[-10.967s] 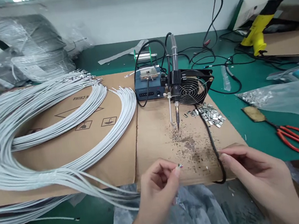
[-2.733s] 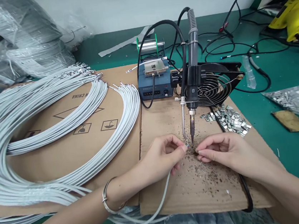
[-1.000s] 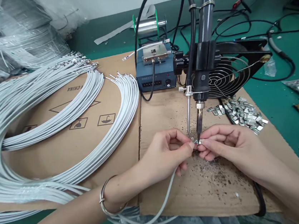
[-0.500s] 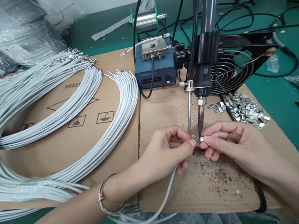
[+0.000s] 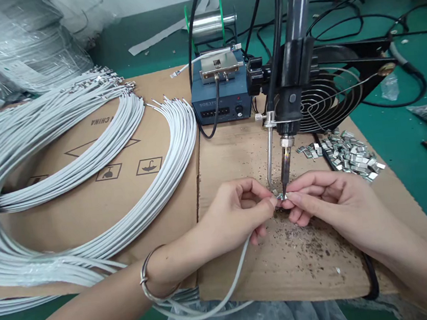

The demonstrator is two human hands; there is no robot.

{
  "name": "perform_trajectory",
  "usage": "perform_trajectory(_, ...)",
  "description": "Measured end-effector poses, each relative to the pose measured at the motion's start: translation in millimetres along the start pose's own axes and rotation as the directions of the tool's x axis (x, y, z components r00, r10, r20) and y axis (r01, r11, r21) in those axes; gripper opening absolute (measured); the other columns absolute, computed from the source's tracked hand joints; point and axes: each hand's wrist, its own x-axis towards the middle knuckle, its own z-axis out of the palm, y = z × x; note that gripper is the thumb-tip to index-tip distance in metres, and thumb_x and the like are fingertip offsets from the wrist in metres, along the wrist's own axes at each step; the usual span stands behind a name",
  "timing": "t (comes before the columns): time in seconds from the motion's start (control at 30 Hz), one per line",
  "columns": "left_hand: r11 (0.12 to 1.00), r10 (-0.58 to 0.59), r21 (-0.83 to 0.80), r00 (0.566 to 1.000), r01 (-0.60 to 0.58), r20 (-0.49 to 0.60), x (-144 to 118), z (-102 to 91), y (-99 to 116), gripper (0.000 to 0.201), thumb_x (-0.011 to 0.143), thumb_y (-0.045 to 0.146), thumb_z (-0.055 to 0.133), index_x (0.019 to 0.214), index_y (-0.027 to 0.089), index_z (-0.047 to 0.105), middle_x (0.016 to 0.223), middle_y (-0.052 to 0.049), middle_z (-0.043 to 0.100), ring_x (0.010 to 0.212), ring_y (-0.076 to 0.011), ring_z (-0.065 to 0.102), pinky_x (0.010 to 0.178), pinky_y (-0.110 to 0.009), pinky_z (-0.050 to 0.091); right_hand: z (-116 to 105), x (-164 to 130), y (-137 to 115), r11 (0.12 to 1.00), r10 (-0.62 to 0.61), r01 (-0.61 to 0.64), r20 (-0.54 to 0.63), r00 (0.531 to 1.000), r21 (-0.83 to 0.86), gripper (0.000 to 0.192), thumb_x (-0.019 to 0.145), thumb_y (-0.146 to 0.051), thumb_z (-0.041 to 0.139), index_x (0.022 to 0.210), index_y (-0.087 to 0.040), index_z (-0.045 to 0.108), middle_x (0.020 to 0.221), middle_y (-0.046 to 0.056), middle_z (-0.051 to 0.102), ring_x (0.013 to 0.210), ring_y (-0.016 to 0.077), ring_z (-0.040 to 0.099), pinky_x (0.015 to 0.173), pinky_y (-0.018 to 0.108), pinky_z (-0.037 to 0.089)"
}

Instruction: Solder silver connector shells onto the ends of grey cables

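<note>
My left hand (image 5: 244, 210) pinches the end of a white cable (image 5: 239, 275), whose length hangs from under the palm toward the front edge. Close against it, my right hand (image 5: 318, 197) is closed in a pinch on a small silver metal connector (image 5: 284, 197), mostly covered by the fingertips. The tip of a clamped, upright soldering iron (image 5: 285, 164) comes down at the connector between both hands. Beside the iron, a thin metal feed tube (image 5: 270, 158) bends toward the same spot. Exactly how cable and connector meet is hidden by my fingers.
Loose metal connectors (image 5: 352, 157) lie piled right of the iron, before a black fan (image 5: 329, 95). A blue soldering station (image 5: 222, 100) and a solder spool (image 5: 206, 27) stand behind. Bundled white cables (image 5: 156, 202) cover the left cardboard (image 5: 90, 225). Dark specks dot the right cardboard.
My right hand has shifted slightly left, bringing the metal connector closer to my left fingertips under the iron tip. The left hand keeps its pinch on the cable.
</note>
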Motion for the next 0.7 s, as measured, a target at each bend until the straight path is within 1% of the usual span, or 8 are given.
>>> perform_trajectory(0.3,1.000,0.011,0.009,1.000,-0.011,0.010,-0.1,0.4,1.5,0.012,0.077,0.020,0.057,0.068,0.015,0.050,0.042,0.007,0.048,0.033,-0.0041,0.043,0.031,-0.012,0.038,1.2,1.2,0.4,1.000,-0.011,0.011,0.001,1.000,0.006,0.003,0.071,-0.021,0.072,0.071,-0.019,0.069,0.064,0.002,0.071,0.049,0.0091,0.064,0.047,0.013,0.054)
perform_trajectory(0.7,1.000,0.013,0.001,1.000,-0.013,0.008,-1.9,0.6,3.3,0.016,0.075,0.024,0.061,0.068,0.015,0.051,0.042,0.007,0.048,0.034,-0.0045,0.043,0.031,-0.012,0.038,-2.1,0.2,3.7,0.999,-0.003,0.001,0.044,0.999,0.051,0.002,0.075,-0.020,0.070,0.076,-0.018,0.069,0.065,0.002,0.071,0.050,0.0082,0.062,0.046,0.012,0.052)
